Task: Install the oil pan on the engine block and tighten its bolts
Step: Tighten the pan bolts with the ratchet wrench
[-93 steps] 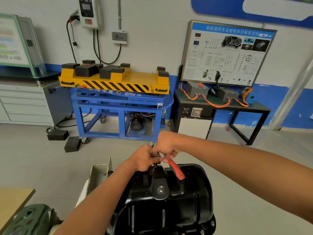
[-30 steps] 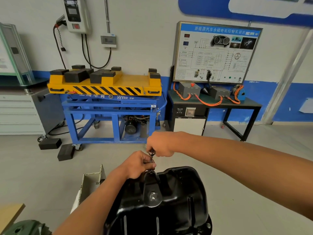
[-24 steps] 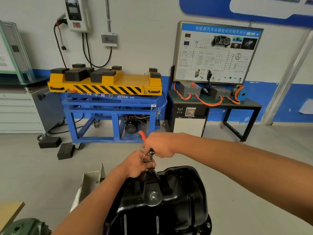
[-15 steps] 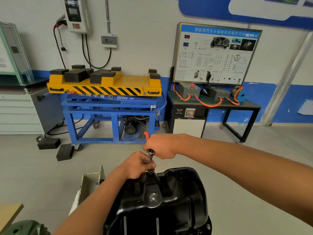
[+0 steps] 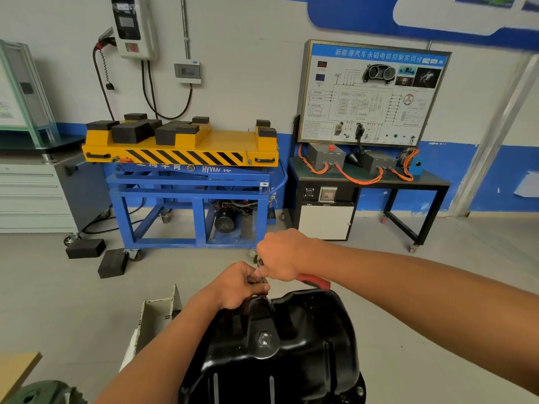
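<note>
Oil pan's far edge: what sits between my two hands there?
In the head view, the ratchet: the left hand pinches its metal head, the right hand grips its red handle, just above the oil pan.

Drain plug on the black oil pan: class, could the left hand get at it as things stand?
Probably yes. The drain plug lies uncovered just nearer than the left hand, nothing between them, but that hand must first let go of the ratchet head it grips.
</note>
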Demonstrator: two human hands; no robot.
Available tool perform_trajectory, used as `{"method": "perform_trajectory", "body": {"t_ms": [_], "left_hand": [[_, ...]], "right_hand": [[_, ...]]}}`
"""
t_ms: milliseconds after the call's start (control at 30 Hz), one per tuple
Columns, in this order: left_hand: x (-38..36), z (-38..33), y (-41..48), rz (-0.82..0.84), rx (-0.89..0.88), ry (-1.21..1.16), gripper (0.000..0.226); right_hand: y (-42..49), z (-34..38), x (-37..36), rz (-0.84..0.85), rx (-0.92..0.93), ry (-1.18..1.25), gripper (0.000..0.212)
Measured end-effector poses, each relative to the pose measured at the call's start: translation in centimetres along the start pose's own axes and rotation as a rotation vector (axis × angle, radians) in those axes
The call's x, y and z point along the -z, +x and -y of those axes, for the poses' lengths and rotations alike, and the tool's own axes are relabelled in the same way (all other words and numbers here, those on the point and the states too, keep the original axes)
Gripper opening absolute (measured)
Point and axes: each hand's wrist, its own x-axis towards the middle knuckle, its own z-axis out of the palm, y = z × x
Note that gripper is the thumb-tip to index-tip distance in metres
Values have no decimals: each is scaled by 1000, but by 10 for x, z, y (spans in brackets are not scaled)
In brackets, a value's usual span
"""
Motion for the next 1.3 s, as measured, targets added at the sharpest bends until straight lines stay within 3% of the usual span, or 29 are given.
{"method": "perform_trajectory", "body": {"t_ms": [133,233,333,467,767,1000,1167,1300], "left_hand": [[0,-2,-1,20,-34,26,43],[2,-2,0,8,-40,70,54],[1,2,1,1,-35,61,53],[2,3,-1,4,-6,13,29],[1,2,-1,16,-1,4,10],[1,4,3,12,17,-11,12],[0,6,3,9,16,-13,11],[0,4,2,8,19,-2,10]], "right_hand": [[4,15,-8,8,-237,183,36],[6,20,-8,69,-330,365,40],[7,20,-5,92,-341,387,40],[6,17,3,85,-245,239,40],[9,18,15,38,-98,-79,24],[8,4,18,-4,74,-161,10],[3,-4,13,-32,221,-212,30],[4,-7,10,-29,270,-242,13]]}}
